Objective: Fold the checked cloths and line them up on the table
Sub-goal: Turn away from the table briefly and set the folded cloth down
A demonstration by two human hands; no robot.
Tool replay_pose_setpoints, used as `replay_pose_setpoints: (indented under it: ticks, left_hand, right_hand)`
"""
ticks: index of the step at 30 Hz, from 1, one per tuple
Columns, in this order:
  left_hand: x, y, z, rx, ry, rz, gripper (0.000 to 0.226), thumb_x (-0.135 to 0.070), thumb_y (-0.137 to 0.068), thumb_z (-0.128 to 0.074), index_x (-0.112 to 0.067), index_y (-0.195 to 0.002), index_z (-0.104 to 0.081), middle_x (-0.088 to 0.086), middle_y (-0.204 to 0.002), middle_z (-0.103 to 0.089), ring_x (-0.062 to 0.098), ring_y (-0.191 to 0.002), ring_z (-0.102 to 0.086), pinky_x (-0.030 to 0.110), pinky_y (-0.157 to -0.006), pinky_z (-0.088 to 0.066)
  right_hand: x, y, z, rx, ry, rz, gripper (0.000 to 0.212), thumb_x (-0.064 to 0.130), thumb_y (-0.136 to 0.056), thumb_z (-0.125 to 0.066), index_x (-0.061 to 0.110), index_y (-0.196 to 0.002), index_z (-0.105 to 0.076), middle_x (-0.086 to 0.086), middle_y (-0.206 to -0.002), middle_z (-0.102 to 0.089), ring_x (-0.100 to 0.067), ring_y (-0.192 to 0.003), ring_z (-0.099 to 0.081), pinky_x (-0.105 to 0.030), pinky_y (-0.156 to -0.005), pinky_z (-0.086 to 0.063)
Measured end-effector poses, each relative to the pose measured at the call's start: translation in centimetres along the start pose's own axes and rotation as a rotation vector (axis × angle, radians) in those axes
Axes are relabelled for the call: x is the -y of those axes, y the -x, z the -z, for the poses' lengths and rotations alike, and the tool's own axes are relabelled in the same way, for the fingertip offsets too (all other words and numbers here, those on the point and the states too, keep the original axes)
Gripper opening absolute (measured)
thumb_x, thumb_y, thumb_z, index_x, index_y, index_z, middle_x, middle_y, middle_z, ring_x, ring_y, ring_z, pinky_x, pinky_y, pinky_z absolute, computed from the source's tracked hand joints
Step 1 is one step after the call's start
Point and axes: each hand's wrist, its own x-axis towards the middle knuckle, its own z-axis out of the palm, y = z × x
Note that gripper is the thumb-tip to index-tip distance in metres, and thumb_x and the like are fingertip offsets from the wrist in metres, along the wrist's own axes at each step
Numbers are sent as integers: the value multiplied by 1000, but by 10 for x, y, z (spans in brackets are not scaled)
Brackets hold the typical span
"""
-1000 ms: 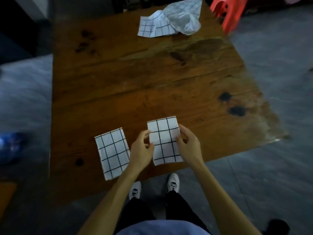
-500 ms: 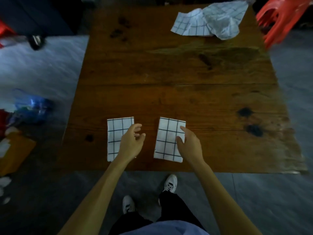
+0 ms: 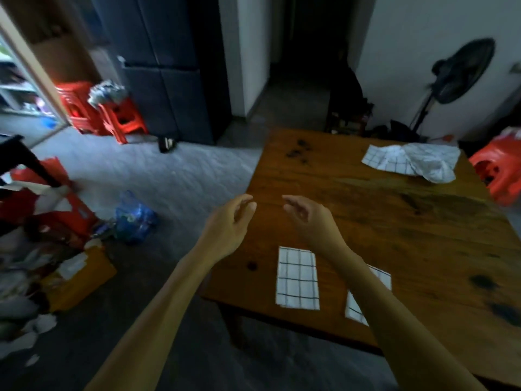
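Your left hand (image 3: 229, 221) and right hand (image 3: 308, 218) are hovering side by side above the near left part of the brown wooden surface (image 3: 394, 221), both holding nothing, fingers relaxed and loosely curved with a gap between the two hands. Neither is touching the wood or any fabric.

Nearer to you than your hands, two folded white cloths with a black check are lying flat along the near edge. The left folded cloth (image 3: 297, 279) is sitting in full sight just below and between your wrists; the right folded cloth (image 3: 377, 277) is lying beside it, apart from it, and your right forearm is crossing over most of it. They are resting as neat rectangles side by side, which reads as the start of the row the task is asking for.

Well beyond your right hand, toward the far right corner, a crumpled heap of white checked cloths (image 3: 411, 162) is waiting unfolded. How many pieces are in it I cannot tell. With your hands free and lifted, you are probably heading for that heap next, and the reach will be long and to the right.

As for containers, none is standing on the surface. On the floor left of your left hand, a blue plastic bag (image 3: 132, 217) is sitting bunched up; what it is holding is not visible.
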Motion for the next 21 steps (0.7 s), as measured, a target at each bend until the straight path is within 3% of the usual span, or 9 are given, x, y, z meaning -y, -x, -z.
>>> replay_pose_setpoints:
  ticks: [3, 7, 12, 15, 21]
  left_hand:
    - [8, 8, 86, -79, -48, -93, 42, -43, -97, -42, -21, -132, -51, -9, -127, -54, 2, -112, -48, 12, -87, -35]
    - [20, 14, 189, -236, -182, -146, 46, -46, -96, -42, -21, -133, -51, 1, -134, -55, 16, -122, -50, 27, -100, -37]
    - [34, 12, 296, -387, -266, -158, 47, -50, -94, -45, -25, -133, -52, 1, -131, -58, 19, -118, -55, 35, -99, -43]
    - [43, 3, 347, -426, -231, -163, 47, -46, -95, -46, -21, -134, -51, 4, -133, -57, 20, -120, -54, 33, -101, -42]
    - [56, -44, 413, -475, -244, -147, 49, -52, -95, -41, -25, -136, -48, 4, -131, -59, 22, -116, -57, 40, -99, -45]
  right_hand:
    - [79, -20, -25, -9, 54, 108, 37, 32, -100, -47, 20, -134, -53, 3, -130, -60, -2, -103, -56, -9, -79, -42]
    - [179, -51, -55, 17, 91, 213, 39, 39, -99, -45, 26, -136, -48, 1, -133, -57, -13, -116, -55, -33, -97, -48]
    - [283, -94, -78, 29, 112, 343, 42, 36, -99, -47, 26, -141, -44, -2, -135, -56, -10, -115, -54, -22, -91, -40]
    - [330, -119, -85, 12, 105, 414, 44, 36, -100, -47, 24, -141, -44, -2, -139, -53, -15, -124, -51, -24, -96, -39]
    - [386, -182, -99, -58, 126, 497, 44, 40, -99, -47, 24, -140, -46, -1, -138, -55, -17, -123, -52, -32, -102, -44]
